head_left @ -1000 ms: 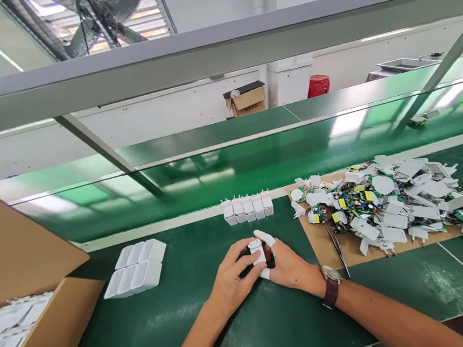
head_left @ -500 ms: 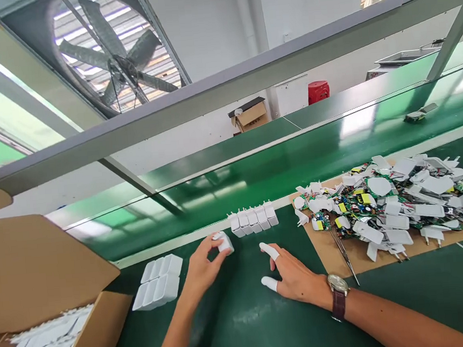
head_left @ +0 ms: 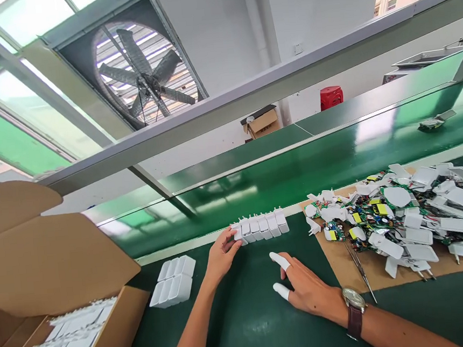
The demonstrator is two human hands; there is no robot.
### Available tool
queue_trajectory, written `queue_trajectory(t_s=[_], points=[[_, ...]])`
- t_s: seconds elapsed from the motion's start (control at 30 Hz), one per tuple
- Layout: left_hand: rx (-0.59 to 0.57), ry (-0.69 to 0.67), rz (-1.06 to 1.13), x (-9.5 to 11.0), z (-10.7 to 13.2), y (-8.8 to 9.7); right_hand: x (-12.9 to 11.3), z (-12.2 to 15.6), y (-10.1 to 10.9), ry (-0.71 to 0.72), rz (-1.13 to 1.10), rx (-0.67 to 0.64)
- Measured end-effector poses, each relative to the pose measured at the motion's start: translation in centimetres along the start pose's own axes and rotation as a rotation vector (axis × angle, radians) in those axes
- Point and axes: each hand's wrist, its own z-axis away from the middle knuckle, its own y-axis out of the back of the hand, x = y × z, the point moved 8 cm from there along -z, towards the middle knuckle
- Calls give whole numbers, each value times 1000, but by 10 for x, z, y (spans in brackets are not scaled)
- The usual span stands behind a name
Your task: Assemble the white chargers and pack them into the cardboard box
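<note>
My left hand [head_left: 221,258] pinches a white plug adapter [head_left: 237,234] between thumb and fingers, at the left end of a row of similar white adapters [head_left: 264,228]. The row stands near the bench's far edge, pins pointing away. My right hand [head_left: 306,286] hovers over the green bench, with thumb and index finger apart and nothing between them. White finger cots cover both those tips. To the left of my left arm sits a block of open-topped white housings [head_left: 173,282], side by side.
An open carton [head_left: 122,318] with white parts inside fills the left side. On the right, circuit boards with white plug covers [head_left: 405,217] are heaped on brown cardboard [head_left: 341,269]. Tweezers [head_left: 361,273] lie at its near edge. A green strip [head_left: 213,196] runs behind a pale ledge.
My left hand has carried the adapter up to the left end of the row. My right hand holds nearly the same pose. The camera view has shifted, moving the scene rightward.
</note>
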Motion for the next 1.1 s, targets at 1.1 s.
queue_trajectory(t_s=[1.1], points=[[-154,-614,-410,85,84,-60,-2,-12,79,23,657,-24]])
